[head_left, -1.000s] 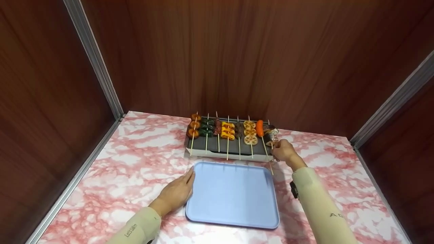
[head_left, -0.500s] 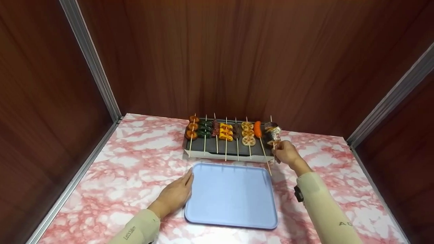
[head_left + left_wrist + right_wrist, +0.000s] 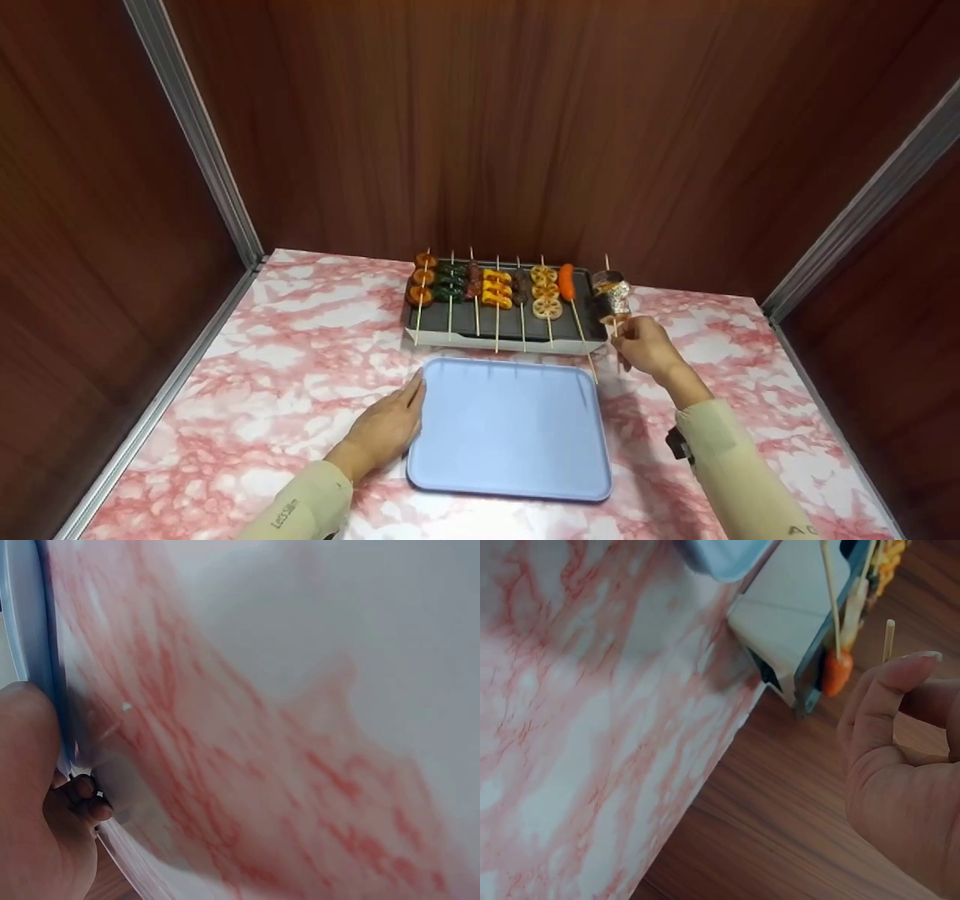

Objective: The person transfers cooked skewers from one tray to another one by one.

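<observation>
My right hand pinches the stick of a skewer with dark and silvery pieces on it, held just off the right end of the dark grill tray. In the right wrist view the stick's end pokes out past the fingers. My left hand holds the left rim of the light blue tray, thumb at the edge, with fingertips curled by its side in the left wrist view. Lotus root slices and an orange sausage lie skewered on the grill tray.
Further left on the grill tray are skewers of yellow pieces, dark green pieces and brown mushroom-like rounds. A wooden wall rises behind. The marbled table surrounds both trays.
My right hand has lifted the silvery skewer off the grill tray's right end and moved it slightly right. My left hand stays on the blue tray's rim.
</observation>
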Action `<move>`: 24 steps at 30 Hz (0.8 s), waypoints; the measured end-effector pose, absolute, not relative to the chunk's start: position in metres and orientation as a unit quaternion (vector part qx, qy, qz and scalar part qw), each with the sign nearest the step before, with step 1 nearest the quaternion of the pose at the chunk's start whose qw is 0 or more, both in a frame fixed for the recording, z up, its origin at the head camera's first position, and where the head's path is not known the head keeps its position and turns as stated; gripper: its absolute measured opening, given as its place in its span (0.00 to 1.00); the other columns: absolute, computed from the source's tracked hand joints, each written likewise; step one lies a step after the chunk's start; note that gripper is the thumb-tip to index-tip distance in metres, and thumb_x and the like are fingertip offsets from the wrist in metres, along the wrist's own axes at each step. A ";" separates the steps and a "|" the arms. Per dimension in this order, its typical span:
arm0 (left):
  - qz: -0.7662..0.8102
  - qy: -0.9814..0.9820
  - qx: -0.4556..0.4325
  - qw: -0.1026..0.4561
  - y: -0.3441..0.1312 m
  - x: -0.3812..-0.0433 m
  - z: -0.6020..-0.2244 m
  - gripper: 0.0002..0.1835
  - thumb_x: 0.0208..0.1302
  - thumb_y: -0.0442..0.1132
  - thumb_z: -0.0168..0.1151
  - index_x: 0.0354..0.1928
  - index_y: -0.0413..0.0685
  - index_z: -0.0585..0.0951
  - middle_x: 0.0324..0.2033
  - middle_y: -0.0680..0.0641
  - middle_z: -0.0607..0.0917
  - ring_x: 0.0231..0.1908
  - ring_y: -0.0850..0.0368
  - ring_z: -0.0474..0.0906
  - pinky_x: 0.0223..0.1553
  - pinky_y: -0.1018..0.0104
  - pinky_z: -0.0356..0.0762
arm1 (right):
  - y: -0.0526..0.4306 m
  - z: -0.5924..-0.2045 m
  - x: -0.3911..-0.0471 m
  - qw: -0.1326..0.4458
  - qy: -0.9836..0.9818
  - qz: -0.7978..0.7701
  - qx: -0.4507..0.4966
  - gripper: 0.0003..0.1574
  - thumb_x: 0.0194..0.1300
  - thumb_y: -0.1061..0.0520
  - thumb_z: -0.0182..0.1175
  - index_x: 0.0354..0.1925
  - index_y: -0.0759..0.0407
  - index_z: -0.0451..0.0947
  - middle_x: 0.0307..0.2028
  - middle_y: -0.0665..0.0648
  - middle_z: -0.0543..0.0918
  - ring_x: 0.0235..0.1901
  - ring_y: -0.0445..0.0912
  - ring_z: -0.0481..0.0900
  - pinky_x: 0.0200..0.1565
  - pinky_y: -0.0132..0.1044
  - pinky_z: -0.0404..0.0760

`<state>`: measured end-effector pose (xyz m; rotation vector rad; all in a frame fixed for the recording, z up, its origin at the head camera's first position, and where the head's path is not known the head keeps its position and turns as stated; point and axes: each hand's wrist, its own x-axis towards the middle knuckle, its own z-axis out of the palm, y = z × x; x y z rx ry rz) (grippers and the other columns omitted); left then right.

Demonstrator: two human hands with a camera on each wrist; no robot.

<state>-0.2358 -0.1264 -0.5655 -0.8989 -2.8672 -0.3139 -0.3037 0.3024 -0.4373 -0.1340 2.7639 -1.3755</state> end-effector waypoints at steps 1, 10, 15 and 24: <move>-0.104 -0.948 -0.294 0.055 -0.127 -0.236 -0.566 0.30 0.78 0.40 0.48 0.74 0.26 0.62 0.76 0.30 0.59 0.70 0.37 0.68 0.69 0.50 0.69 | 0.302 -0.437 -0.301 0.027 0.893 -0.447 -0.046 0.09 0.67 0.71 0.51 0.29 0.70 0.73 0.14 0.51 0.73 0.13 0.40 0.73 0.19 0.30 0.75; -0.102 -0.952 -0.285 0.042 -0.126 -0.237 -0.566 0.31 0.78 0.41 0.46 0.75 0.27 0.61 0.77 0.32 0.57 0.70 0.37 0.68 0.70 0.50 0.67 | 0.304 -0.441 -0.276 0.038 0.885 -0.463 -0.037 0.08 0.67 0.71 0.51 0.30 0.70 0.73 0.16 0.53 0.74 0.14 0.41 0.74 0.19 0.32 0.78; -0.101 -0.952 -0.285 0.042 -0.126 -0.237 -0.565 0.31 0.78 0.41 0.47 0.74 0.27 0.62 0.77 0.31 0.58 0.70 0.37 0.67 0.70 0.50 0.68 | 0.308 -0.443 -0.262 0.041 0.879 -0.472 -0.047 0.06 0.67 0.71 0.51 0.32 0.72 0.73 0.19 0.55 0.74 0.16 0.42 0.74 0.20 0.34 0.79; -0.096 -0.950 -0.293 0.051 -0.126 -0.237 -0.567 0.31 0.78 0.40 0.48 0.74 0.26 0.62 0.76 0.30 0.59 0.69 0.37 0.69 0.69 0.50 0.69 | 0.314 -0.451 -0.232 0.051 0.871 -0.488 -0.038 0.05 0.67 0.71 0.53 0.34 0.74 0.74 0.19 0.54 0.75 0.15 0.43 0.76 0.20 0.34 0.79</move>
